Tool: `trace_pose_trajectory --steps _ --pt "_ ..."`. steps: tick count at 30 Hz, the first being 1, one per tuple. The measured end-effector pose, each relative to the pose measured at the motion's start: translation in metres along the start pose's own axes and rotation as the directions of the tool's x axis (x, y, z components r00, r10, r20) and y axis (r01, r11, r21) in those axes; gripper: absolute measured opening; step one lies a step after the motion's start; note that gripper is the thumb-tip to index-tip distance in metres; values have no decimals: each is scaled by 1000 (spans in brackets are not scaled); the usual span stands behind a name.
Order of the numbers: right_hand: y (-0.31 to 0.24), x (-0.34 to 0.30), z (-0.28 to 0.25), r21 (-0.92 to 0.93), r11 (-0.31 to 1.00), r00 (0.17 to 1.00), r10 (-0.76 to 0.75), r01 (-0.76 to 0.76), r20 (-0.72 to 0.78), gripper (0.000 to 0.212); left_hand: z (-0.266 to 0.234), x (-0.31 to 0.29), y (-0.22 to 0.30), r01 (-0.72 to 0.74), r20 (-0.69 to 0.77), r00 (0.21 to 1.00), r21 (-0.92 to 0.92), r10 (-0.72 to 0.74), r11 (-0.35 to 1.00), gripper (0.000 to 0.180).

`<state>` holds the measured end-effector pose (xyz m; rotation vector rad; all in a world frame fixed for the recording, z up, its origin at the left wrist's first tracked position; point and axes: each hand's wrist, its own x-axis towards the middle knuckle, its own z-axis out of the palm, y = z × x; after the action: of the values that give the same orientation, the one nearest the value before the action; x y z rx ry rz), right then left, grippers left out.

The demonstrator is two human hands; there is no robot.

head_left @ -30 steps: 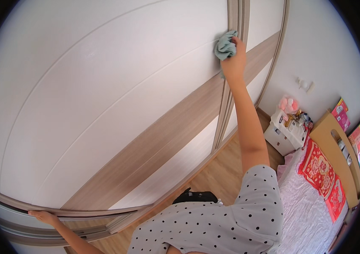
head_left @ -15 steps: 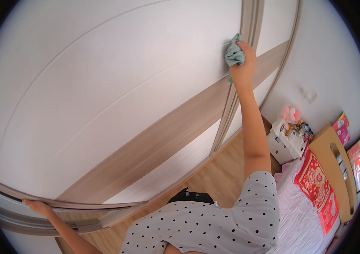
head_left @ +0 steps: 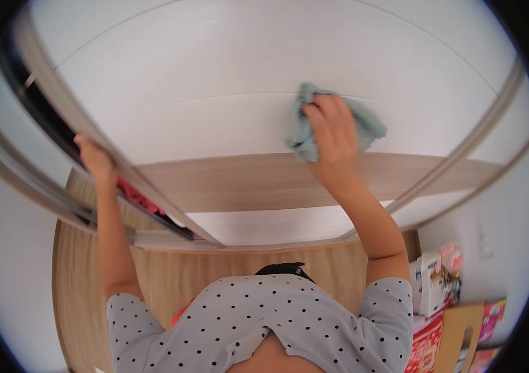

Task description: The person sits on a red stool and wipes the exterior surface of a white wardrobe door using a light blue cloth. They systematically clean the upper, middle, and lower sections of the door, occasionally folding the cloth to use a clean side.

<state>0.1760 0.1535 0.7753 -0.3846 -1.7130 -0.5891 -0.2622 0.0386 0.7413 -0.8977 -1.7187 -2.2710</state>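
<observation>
My right hand point(head_left: 333, 130) presses a grey-green cleaning cloth point(head_left: 370, 126) against the white upper part of a sliding wardrobe door point(head_left: 215, 93). The cloth spreads out on both sides of my bent fingers, just above the door's wood-toned band point(head_left: 239, 180). Off to the left, my left hand point(head_left: 96, 160) grips the door's upright edge frame point(head_left: 69, 99), its fingers curled at the edge. Beside that hand a narrow dark gap shows the wardrobe's inside, where pink-red fabric point(head_left: 140, 196) is partly visible.
Wood flooring point(head_left: 165, 267) runs along the wardrobe's foot. To the right stand a white storage box point(head_left: 430, 283) with small items on top, a red patterned cloth point(head_left: 425, 348) and a wooden headboard point(head_left: 463, 320). A white wall point(head_left: 494, 217) closes the right side.
My right hand has moved left and down with the cloth, away from the door's right frame. The view has turned left, and a gap with pink-red fabric now shows beside my left hand.
</observation>
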Motion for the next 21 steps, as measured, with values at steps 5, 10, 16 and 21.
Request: trace_pose_trajectory --steps 5,10,16,21 --pt "-75 21 81 157 961 972 -233 228 20 27 -18 8 -23 18 176 984 -32 -12 999 59" --pt "-135 37 148 277 885 907 -411 374 90 26 15 -32 24 173 310 942 -124 -127 977 63" --pt "-176 59 185 365 840 874 -471 403 119 32 10 -26 4 126 469 883 -237 1 963 65" --pt "-163 -24 192 145 573 505 -796 807 334 38 16 -41 23 148 448 893 -185 -51 972 73"
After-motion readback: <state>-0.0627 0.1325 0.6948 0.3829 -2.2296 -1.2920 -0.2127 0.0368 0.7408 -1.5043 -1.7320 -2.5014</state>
